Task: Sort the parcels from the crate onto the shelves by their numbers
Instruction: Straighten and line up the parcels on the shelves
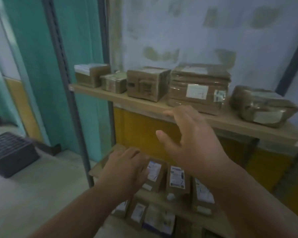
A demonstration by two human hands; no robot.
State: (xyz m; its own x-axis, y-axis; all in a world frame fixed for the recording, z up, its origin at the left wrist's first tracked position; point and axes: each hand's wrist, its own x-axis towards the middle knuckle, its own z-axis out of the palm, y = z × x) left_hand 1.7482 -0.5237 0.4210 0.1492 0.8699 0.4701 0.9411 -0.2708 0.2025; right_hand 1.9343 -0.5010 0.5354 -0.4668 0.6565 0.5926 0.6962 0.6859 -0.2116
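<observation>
Both hands are being held open, nothing gripped: left hand over middle-shelf parcels, right hand before top shelf. Crate is lying on floor, left. Labels should be read before placing.

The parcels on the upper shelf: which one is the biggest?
The wide flat parcel, fourth from the left, with a white label on its front. It is wider than the cube-shaped box to its left and the lumpy taped parcel to its right.
</observation>
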